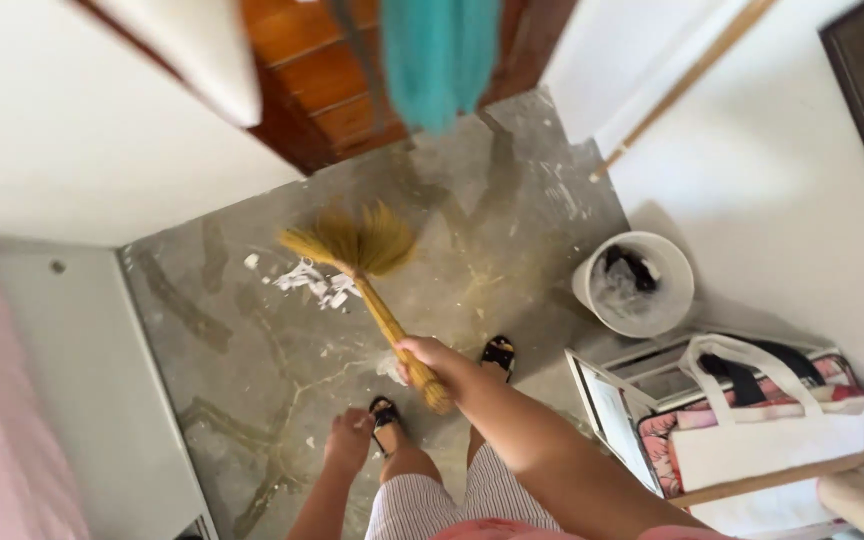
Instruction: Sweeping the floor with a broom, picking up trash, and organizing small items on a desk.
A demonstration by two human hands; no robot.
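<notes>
- Straw-yellow bristles fan out at the head of a short hand broom [364, 268], which rests on a grey concrete floor [252, 370] with its handle slanting back toward the person.
- Just left of the bristles, touching them, lies a small heap of torn white paper scraps [314, 283], gathered where the broom meets the floor.
- The right hand [437, 362] wraps the lower end of the handle, fingers closed around it in a firm grip; the arm reaches down and forward from the lower right, elbow slightly bent, so the broom can touch the floor.
- The left hand [348, 440] hangs low near the left knee, holding nothing that I can see; its fingers look loosely curled, though blur makes this uncertain.
- Two feet in black sandals [497, 352] stand just behind the broom handle.
- To the right, near the white wall, sits a white bucket [640, 284] with dark items inside, well apart from the scraps.
- Nearer the person on the right is a white tote bag [772, 440] resting on a floral item.
- A teal cloth [439, 55] hangs at the top, in front of a wooden door [322, 90].
</notes>
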